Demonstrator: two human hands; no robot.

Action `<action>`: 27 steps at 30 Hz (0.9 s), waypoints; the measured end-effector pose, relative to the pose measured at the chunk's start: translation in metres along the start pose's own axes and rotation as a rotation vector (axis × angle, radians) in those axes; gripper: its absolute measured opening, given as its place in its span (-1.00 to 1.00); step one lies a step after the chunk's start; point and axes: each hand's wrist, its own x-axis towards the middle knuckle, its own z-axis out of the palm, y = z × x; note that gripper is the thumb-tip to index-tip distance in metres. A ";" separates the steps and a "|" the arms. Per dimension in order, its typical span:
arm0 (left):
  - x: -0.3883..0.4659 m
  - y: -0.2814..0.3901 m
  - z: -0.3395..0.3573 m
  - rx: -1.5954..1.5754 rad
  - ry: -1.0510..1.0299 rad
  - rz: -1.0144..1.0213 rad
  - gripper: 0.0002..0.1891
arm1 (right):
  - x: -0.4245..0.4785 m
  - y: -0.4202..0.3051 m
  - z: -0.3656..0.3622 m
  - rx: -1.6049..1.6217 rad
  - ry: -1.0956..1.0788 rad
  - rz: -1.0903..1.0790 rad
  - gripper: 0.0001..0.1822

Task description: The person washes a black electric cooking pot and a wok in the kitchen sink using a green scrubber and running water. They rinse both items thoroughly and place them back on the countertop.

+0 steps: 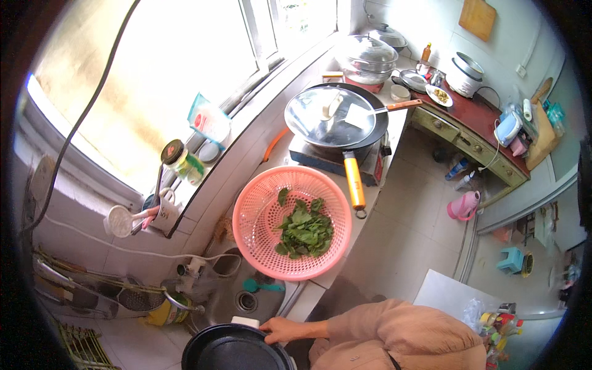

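Observation:
My right hand grips the rim of a black round pan beside a white handle block. The pan is cut off by the lower picture edge, and its visible inside looks bare. My left hand is out of view. Beyond the pan lies the metal sink, with a drain and a teal scoop-like utensil in it. A pink plastic colander holding green leaves stands beyond the sink.
A wok with glass lid and spatula sits on a gas stove; its yellow handle points towards me. A steamer stands behind. On the windowsill are a jar and utensil cup. A pink thermos stands on the floor.

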 end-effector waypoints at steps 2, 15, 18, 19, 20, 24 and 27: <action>-0.012 0.027 -0.016 -0.009 0.021 0.006 -0.62 | -0.005 -0.033 -0.010 -0.100 -0.025 -0.069 -0.49; 0.027 0.208 -0.034 -0.130 -0.059 0.293 -0.49 | -0.123 -0.164 -0.117 0.183 0.262 -0.075 -0.58; 0.048 0.235 -0.030 -0.228 -0.233 0.330 -0.53 | -0.157 -0.163 -0.129 0.120 0.410 -0.116 -0.56; 0.048 0.249 -0.015 -0.286 -0.291 0.379 -0.51 | -0.165 -0.159 -0.129 0.096 0.468 -0.105 -0.54; 0.044 0.276 0.012 -0.349 -0.373 0.423 -0.49 | -0.177 -0.156 -0.134 0.097 0.549 -0.090 -0.54; 0.044 0.337 0.056 -0.357 -0.373 0.687 -0.46 | -0.230 -0.166 -0.143 0.067 0.862 -0.066 -0.49; 0.045 0.368 0.073 -0.461 -0.556 0.826 -0.48 | -0.268 -0.185 -0.144 0.074 1.064 -0.107 -0.53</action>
